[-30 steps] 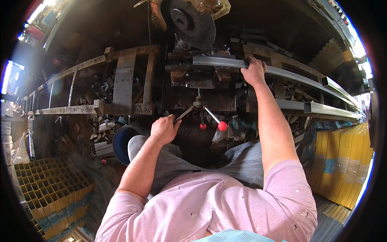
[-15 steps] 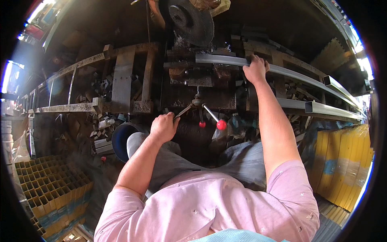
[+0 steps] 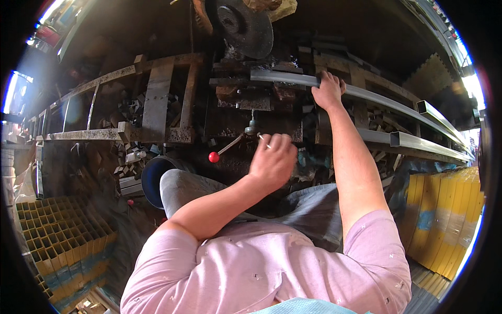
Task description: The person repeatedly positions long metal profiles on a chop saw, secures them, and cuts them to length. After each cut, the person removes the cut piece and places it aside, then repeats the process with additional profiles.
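My right hand (image 3: pixel 329 90) is wrapped over a long silvery metal tube (image 3: pixel 376 95), whose left end lies in the vise (image 3: pixel 254 100) of a cut-off saw. Lower and further left, my left hand (image 3: pixel 273 163) is closed around one lever of the vise's spoked crank handle (image 3: pixel 251 129); only a short pale piece of that lever shows above the fingers. Another lever points down to the left and ends in a red knob (image 3: pixel 214 157). The round, dark saw blade (image 3: pixel 244 27) is above and behind the tube's end, apart from it.
Two square metal tubes (image 3: pixel 426 144) lie to the right on the rusty support frame (image 3: pixel 327 118). A slatted metal rack (image 3: pixel 86 133) extends left, with offcuts beneath it. Yellow tube bundles stand lower left (image 3: pixel 63 233) and right (image 3: pixel 444 214). A blue-lined bucket (image 3: pixel 153 180) is by my knee.
My left hand has moved right from one crank lever to another, and the crank has turned. My right hand stays on the tube, which looks unmoved in the vise.
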`<state>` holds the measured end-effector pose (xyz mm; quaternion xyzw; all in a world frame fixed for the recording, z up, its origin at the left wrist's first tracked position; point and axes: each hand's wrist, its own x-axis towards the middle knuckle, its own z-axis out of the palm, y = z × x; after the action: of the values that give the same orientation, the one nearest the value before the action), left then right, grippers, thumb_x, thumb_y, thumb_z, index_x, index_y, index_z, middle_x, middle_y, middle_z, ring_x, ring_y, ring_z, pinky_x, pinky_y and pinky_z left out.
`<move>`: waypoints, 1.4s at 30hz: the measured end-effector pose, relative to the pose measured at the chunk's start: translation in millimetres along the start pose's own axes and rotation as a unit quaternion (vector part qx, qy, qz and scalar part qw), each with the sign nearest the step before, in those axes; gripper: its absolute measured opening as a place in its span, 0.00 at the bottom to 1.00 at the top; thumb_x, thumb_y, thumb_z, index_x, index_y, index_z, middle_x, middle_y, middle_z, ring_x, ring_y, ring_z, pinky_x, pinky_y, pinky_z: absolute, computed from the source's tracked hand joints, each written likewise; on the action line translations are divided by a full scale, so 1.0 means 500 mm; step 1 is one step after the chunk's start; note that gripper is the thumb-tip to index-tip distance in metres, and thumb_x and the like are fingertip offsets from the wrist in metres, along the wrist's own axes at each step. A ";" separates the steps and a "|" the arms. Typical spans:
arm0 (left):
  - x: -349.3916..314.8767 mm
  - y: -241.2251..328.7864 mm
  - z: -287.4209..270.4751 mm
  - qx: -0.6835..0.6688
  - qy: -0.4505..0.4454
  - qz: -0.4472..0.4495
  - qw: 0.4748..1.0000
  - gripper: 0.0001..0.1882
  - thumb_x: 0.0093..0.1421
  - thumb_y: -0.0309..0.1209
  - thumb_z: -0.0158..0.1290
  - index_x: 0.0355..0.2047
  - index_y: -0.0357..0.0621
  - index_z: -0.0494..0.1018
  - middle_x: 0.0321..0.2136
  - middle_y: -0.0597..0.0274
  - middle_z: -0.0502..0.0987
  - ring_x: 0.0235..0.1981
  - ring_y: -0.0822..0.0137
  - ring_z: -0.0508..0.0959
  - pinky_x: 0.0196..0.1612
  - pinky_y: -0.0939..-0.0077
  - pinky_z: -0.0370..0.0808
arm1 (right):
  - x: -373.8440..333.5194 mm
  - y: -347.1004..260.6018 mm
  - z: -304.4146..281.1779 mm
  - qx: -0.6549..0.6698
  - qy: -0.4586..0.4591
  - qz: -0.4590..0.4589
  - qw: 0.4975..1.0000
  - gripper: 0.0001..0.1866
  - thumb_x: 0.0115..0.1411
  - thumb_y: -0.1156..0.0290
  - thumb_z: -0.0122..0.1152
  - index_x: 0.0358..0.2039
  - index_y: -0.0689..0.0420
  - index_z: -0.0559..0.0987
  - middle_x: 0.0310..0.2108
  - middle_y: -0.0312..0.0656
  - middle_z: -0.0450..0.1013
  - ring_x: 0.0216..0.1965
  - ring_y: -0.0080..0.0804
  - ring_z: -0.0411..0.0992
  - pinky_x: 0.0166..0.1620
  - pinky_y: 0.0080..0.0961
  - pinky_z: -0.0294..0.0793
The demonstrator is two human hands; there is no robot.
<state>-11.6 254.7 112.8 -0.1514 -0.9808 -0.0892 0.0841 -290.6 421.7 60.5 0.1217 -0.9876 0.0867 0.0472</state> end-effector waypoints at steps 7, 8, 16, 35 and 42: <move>-0.080 -0.068 0.573 -0.088 -0.155 -0.049 0.983 0.12 0.62 0.33 0.54 0.39 0.43 0.84 0.44 0.49 0.83 0.53 0.52 0.80 0.62 0.57 0.73 | 0.003 -0.027 -0.021 0.000 0.006 -0.024 1.000 0.35 0.58 0.62 0.67 0.66 0.57 0.76 0.68 0.46 0.74 0.72 0.50 0.67 0.78 0.58 0.53; -0.102 -0.077 0.663 -0.118 -0.121 -0.105 0.980 0.12 0.61 0.33 0.55 0.39 0.42 0.84 0.44 0.48 0.83 0.52 0.51 0.81 0.62 0.56 0.74 | 0.018 -0.042 -0.027 0.004 0.000 -0.040 0.999 0.34 0.58 0.62 0.68 0.65 0.56 0.77 0.68 0.45 0.74 0.72 0.49 0.67 0.78 0.59 0.51; -0.053 0.028 -0.006 -0.261 0.093 0.248 0.928 0.14 0.52 0.39 0.69 0.26 0.50 0.74 0.29 0.63 0.77 0.35 0.57 0.80 0.42 0.60 0.76 | 0.004 0.011 -0.001 -0.008 -0.024 -0.013 1.000 0.36 0.58 0.61 0.69 0.67 0.56 0.75 0.68 0.42 0.73 0.74 0.46 0.64 0.80 0.61 0.45; -0.004 -0.017 0.029 -0.208 0.007 0.111 0.972 0.19 0.56 0.45 0.69 0.39 0.45 0.83 0.42 0.59 0.84 0.53 0.54 0.81 0.63 0.54 0.72 | 0.063 -0.063 -0.174 0.283 0.141 -0.077 0.946 0.26 0.67 0.64 0.68 0.62 0.63 0.80 0.57 0.58 0.83 0.60 0.53 0.80 0.65 0.40 0.76; -0.125 -0.221 -0.040 -0.221 0.240 -0.268 0.906 0.15 0.59 0.38 0.72 0.35 0.44 0.78 0.30 0.59 0.78 0.35 0.56 0.79 0.43 0.57 0.75 | 0.292 -0.368 -0.565 0.589 0.090 -0.237 0.768 0.22 0.74 0.54 0.63 0.58 0.57 0.81 0.49 0.35 0.80 0.52 0.28 0.74 0.59 0.36 0.70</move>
<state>15.2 129.3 103.6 0.1288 -0.8898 -0.3566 0.2539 -365.6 263.8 383.8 0.3478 -0.6739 0.6477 0.0737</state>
